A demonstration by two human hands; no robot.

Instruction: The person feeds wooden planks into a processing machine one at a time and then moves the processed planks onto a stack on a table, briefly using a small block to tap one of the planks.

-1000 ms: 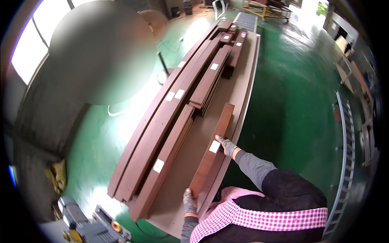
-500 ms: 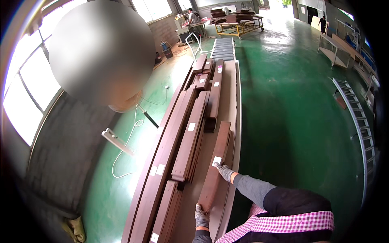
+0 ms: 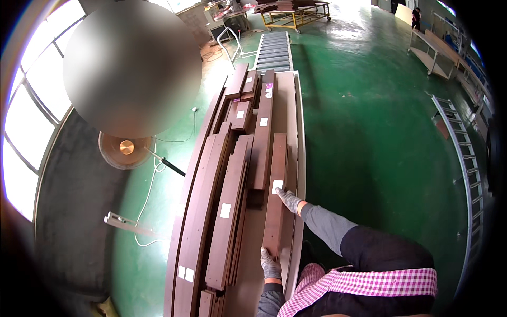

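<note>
A short brown plank (image 3: 275,222) with a white label lies lengthwise on the long table, at the right side of the stacks, with more boards showing under its right edge. My left hand (image 3: 271,265), in a grey glove, grips its near end. My right hand (image 3: 289,200), gloved too, holds its right edge beside the label, thumb on top and the other fingers mostly hidden. Left of it, a labelled stack of brown boards (image 3: 228,211) lies apart from the plank. Past its far left side runs another long brown board (image 3: 261,142).
The beige table (image 3: 288,105) meets a roller conveyor (image 3: 274,50) at its far end. A round fan (image 3: 125,148) and a white cable are on the left. A metal ladder (image 3: 465,158) lies on the green floor at right. A yellow cart (image 3: 296,18) stands far back.
The plank has swung from a slant to lie more nearly in line with the table, closer to the boards on its left. Both hands have stayed on it. My view has shifted.
</note>
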